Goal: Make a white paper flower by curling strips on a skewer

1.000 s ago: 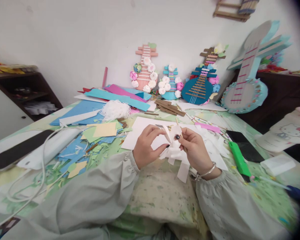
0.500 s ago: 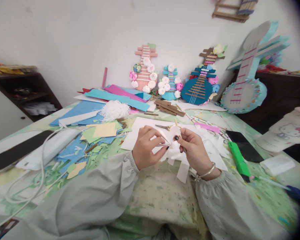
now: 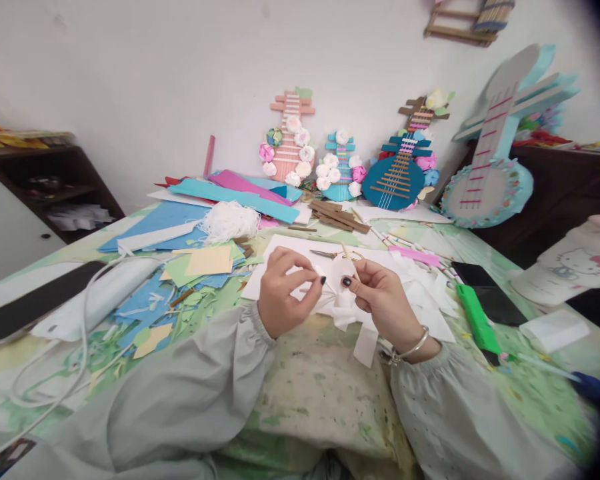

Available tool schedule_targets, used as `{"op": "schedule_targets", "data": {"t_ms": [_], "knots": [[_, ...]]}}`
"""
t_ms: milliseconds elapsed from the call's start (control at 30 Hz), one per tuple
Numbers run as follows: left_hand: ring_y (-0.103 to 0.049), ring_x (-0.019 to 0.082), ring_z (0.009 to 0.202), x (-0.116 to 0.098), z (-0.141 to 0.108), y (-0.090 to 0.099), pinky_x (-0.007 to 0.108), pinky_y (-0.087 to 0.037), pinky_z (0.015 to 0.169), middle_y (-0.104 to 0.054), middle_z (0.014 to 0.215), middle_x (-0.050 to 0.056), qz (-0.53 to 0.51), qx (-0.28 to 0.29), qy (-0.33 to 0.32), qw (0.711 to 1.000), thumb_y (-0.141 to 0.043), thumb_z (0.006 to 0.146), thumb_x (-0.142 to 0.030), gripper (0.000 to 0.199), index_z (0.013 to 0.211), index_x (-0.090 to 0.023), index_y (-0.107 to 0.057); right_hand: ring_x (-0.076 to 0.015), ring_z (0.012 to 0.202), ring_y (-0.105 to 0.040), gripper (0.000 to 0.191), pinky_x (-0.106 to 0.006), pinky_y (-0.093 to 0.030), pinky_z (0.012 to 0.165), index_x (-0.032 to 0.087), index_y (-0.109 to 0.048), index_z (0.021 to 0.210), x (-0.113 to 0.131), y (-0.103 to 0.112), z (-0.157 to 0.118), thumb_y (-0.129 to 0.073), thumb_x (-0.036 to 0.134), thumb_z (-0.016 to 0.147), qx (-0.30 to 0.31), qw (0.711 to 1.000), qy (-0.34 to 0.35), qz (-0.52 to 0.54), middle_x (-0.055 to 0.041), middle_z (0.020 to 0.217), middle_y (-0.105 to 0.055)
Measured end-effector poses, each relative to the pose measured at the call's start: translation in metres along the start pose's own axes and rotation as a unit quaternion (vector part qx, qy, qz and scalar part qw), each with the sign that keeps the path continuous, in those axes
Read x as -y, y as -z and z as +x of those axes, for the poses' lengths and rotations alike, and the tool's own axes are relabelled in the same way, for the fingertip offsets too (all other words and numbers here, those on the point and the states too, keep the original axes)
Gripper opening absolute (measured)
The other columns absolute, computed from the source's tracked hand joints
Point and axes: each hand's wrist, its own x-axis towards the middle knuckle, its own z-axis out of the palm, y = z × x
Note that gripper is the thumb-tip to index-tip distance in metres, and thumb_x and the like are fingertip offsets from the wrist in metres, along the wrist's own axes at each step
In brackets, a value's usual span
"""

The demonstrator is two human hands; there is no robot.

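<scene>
- White paper piece (image 3: 339,270): thin, rounded, mid-scene over flat white sheet (image 3: 303,244); pinched in right hand (image 3: 387,297).
- Left hand (image 3: 285,292): fingertips curled together just left; can't tell if gripping paper.
- Pointed metal scissors (image 3: 324,253): far side.

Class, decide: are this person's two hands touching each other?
Apart: the head view shows white paper in the gap between left hand and right hand.

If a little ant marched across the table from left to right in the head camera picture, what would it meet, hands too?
Black phone → cream paper piece → left hand → right hand → green tool with a black end → Hello Kitty cup.
</scene>
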Motion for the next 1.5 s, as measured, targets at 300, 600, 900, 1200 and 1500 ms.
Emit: {"op": "schedule_targets", "data": {"t_ms": [300, 600, 900, 1200, 1500], "knots": [[-0.059, 0.015, 0.076, 0.005, 0.006, -0.003, 0.029, -0.046, 0.073, -0.066, 0.079, 0.004, -0.182, 0.121, 0.184, 0.958, -0.068, 0.074, -0.025, 0.013, 0.081, -0.015, -0.062, -0.0069, 0.052, -0.043, 0.026, -0.02, -0.03, 0.047, 0.015, -0.056, 0.067, 0.005, -0.005, -0.003, -0.074, 0.033, 0.063, 0.019, 0.997, 0.04, -0.07, 0.0022, 0.06, -0.055], [-0.057, 0.013, 0.069, 0.014, 0.003, -0.01, 0.026, -0.045, 0.065, -0.063, 0.076, 0.004, -0.392, 0.195, 0.368, 0.82, -0.074, 0.066, -0.034, 0.029, 0.076, -0.011, -0.062, -0.0038, 0.045, -0.033, 0.026, -0.019, -0.023, 0.042, 0.016, -0.057, 0.069, 0.002, 0.001, 0.0, -0.077, 0.031, 0.061, 0.053, 0.997, 0.018, -0.047, 0.0061, 0.054, -0.048], [-0.049, 0.008, 0.058, 0.014, 0.002, -0.011, 0.021, -0.037, 0.056, -0.056, 0.066, -0.001, -0.437, 0.187, 0.408, 0.779, -0.075, 0.064, -0.04, 0.034, 0.07, -0.011, -0.056, -0.0041, 0.045, -0.028, 0.031, -0.019, -0.019, 0.04, 0.017, -0.053, 0.067, 0.003, -0.002, 0.0, -0.074, 0.038, 0.063, 0.044, 0.996, 0.029, -0.077, 0.007, 0.053, -0.04], [-0.052, 0.01, 0.058, 0.012, 0.001, -0.012, 0.022, -0.037, 0.054, -0.058, 0.066, 0.001, -0.381, 0.239, 0.406, 0.796, -0.077, 0.059, -0.038, 0.035, 0.07, -0.012, -0.057, -0.0049, 0.045, -0.03, 0.029, -0.019, -0.022, 0.041, 0.017, -0.051, 0.067, -0.001, -0.003, -0.001, -0.072, 0.038, 0.065, 0.023, 0.996, 0.028, -0.084, 0.0073, 0.052, -0.039], [-0.05, 0.009, 0.056, 0.015, 0.0, -0.012, 0.021, -0.036, 0.053, -0.058, 0.066, 0.0, -0.401, 0.22, 0.427, 0.78, -0.077, 0.059, -0.038, 0.037, 0.07, -0.012, -0.054, -0.0113, 0.064, -0.051, 0.03, -0.024, -0.042, 0.06, 0.016, -0.059, 0.074, 0.001, -0.002, 0.0, -0.077, 0.036, 0.06, 0.068, 0.992, 0.027, -0.101, 0.0009, 0.07, -0.057]]}}
